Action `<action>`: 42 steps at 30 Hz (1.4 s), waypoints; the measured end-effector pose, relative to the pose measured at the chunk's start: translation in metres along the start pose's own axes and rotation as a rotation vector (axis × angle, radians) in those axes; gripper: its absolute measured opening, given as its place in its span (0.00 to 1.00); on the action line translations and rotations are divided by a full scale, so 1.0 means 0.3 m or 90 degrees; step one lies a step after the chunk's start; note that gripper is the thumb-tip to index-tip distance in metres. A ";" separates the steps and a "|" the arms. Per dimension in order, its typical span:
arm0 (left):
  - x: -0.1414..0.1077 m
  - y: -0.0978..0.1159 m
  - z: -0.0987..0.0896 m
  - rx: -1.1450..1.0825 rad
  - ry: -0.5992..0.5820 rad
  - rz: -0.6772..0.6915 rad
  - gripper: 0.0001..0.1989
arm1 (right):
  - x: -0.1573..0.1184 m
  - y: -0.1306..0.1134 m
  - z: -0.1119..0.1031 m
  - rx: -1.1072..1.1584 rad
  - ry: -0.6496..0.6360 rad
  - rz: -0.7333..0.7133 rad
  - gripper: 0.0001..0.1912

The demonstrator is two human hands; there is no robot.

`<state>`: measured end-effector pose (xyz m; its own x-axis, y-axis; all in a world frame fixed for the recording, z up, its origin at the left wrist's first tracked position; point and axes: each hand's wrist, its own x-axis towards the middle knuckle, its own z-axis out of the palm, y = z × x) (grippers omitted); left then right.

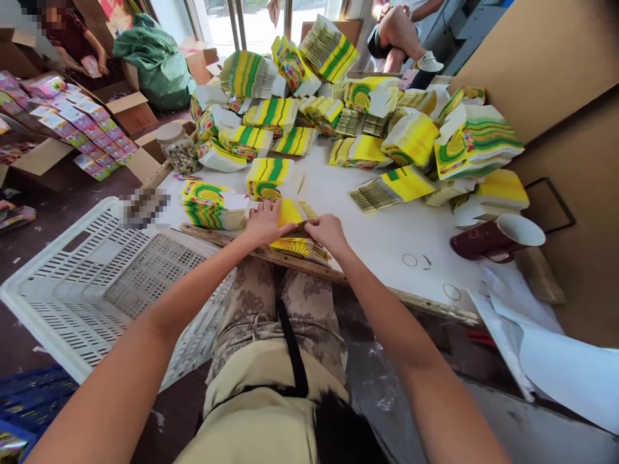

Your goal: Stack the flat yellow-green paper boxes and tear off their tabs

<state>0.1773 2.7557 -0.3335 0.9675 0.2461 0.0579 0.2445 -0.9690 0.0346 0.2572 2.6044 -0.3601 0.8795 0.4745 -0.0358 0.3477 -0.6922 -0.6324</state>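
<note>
My left hand (265, 223) lies with its fingers spread on a yellow folded carton (292, 211) at the near edge of the table. Its thumb points right, towards my other hand. My right hand (329, 233) has its fingers closed in a pinch at the right edge of this carton; the fingertips are partly hidden. More flat yellow cartons (300, 246) lie fanned out just below both hands. Left of them sits a yellow-green carton stack (213, 207), and another carton stack (271, 179) is just beyond.
Bundles of yellow cartons (271, 115) pile up along the table's far side. A dark mug (488, 240) and rubber bands (409, 260) are at right. A jar (178, 148) stands far left, a white plastic crate (109, 283) below it. Two people sit beyond.
</note>
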 end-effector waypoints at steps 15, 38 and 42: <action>0.003 -0.002 0.003 -0.002 0.007 -0.009 0.34 | 0.011 0.015 -0.067 -0.181 -0.088 -0.081 0.14; 0.001 -0.005 -0.018 -0.015 -0.011 -0.006 0.35 | -0.031 0.121 -0.122 -0.084 -0.003 -0.206 0.17; 0.008 -0.007 -0.013 -0.008 -0.012 -0.013 0.34 | -0.041 0.115 -0.098 -0.193 0.039 -0.249 0.14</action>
<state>0.1787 2.7585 -0.3295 0.9636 0.2648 0.0377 0.2629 -0.9636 0.0486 0.2680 2.5586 -0.3588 0.6780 0.7043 0.2104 0.7267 -0.5992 -0.3359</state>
